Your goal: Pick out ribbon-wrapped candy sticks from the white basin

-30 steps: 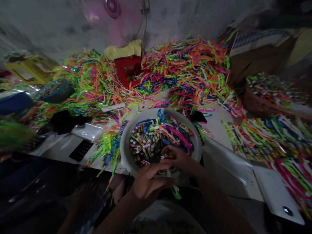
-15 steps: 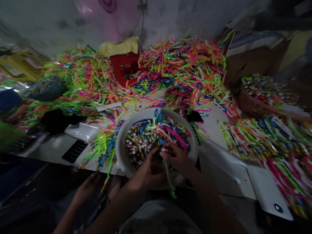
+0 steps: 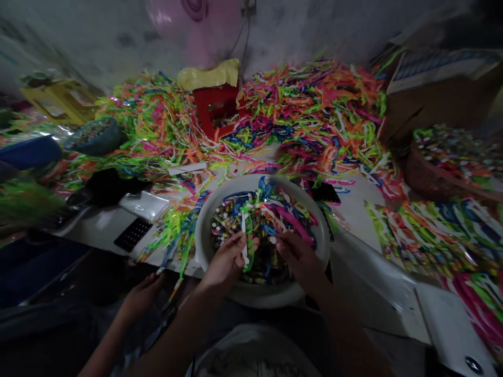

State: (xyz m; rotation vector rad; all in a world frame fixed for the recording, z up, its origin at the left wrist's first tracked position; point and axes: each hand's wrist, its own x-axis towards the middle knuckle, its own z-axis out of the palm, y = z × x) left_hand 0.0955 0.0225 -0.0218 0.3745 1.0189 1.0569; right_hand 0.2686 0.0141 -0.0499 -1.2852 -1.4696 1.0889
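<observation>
Over a round white basin (image 3: 202, 235) both my hands are at work. My left hand (image 3: 227, 257) is closed on a thin green and white plastic strip (image 3: 247, 238), which stands upright between thumb and fingers. To its right, my right hand (image 3: 301, 255) pinches a small piece with a white end (image 3: 273, 240); the rest of that piece is hidden by the fingers. Small capped tubes (image 3: 226, 217) with coloured bands fill the basin's left part. Blue, pink and white plastic strips (image 3: 293, 220) lie along its back and right.
Behind the basin rises a heap of bright plastic strips (image 3: 334, 99) around a red plastic frame (image 3: 204, 112). Rows of strips with tubes (image 3: 416, 230) lie at right, near a brown bowl (image 3: 422, 175). Another person's hand (image 3: 143, 293) is at lower left. A black perforated tray (image 3: 132, 234) lies nearby.
My left hand has come up with the green and white strip, which earlier hung below my right hand. My hands have moved apart. The view has shifted leftward.
</observation>
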